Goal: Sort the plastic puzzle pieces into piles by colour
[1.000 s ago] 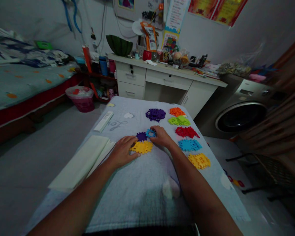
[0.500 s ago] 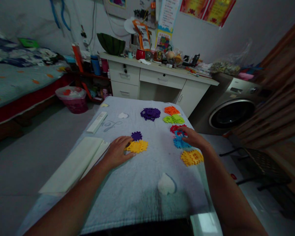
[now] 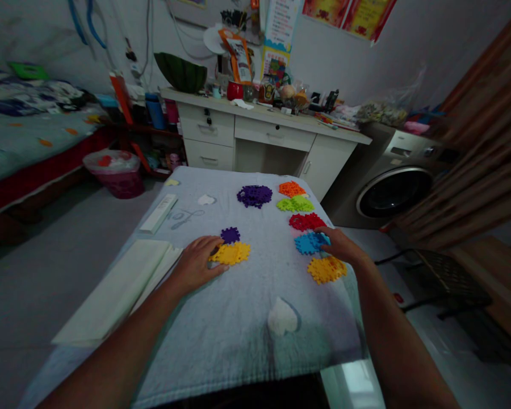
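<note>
Our left hand [image 3: 196,264] lies flat and released, fingertips on the yellow pieces [image 3: 232,253] near the middle of the tabletop [image 3: 247,318]. Our right hand [image 3: 343,249] touches the blue pile [image 3: 307,243] by the right edge; its grip we cannot tell.

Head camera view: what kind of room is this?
Probably a lived-in home bedroom: a bed at the left, a cluttered white desk against the wall and a front-loading washing machine beside it.
</note>
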`<move>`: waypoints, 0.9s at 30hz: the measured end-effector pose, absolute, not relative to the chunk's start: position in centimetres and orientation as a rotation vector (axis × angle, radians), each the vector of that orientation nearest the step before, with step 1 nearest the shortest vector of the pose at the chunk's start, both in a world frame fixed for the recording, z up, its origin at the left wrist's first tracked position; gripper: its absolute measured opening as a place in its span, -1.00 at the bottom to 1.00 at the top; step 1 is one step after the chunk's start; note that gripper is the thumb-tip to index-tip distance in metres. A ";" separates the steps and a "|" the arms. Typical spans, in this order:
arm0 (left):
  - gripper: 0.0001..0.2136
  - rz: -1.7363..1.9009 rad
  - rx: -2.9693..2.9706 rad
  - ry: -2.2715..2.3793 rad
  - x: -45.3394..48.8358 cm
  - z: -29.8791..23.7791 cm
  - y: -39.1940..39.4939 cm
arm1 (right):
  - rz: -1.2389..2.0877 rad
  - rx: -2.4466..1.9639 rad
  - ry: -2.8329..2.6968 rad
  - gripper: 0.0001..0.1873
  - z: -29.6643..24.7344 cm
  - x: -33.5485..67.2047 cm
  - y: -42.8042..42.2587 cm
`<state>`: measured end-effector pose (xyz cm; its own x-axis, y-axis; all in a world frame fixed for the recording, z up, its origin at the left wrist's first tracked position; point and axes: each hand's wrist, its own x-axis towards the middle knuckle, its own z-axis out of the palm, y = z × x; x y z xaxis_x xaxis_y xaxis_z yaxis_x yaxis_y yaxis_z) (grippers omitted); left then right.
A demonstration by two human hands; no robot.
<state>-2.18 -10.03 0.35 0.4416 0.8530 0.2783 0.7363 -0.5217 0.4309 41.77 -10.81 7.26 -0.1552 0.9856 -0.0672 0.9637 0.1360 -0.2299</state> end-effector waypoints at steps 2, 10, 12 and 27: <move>-0.46 0.684 2.443 1.379 -2.2 0.4 -10.0 | 0.283 -1.995 -2.305 -0.43 7.5 41.6 -10.9; -0.45 0.688 2.426 1.379 -2.2 0.2 -10.0 | 0.223 -1.918 -2.281 -0.44 8.1 38.8 -10.3; -0.45 0.691 2.416 1.379 -2.2 0.2 -10.0 | 0.222 -1.851 -2.290 -0.44 8.1 37.5 -10.0; -0.46 0.746 2.382 1.362 -2.1 0.4 -10.1 | 0.453 -1.319 -2.555 -0.41 5.1 20.6 -9.8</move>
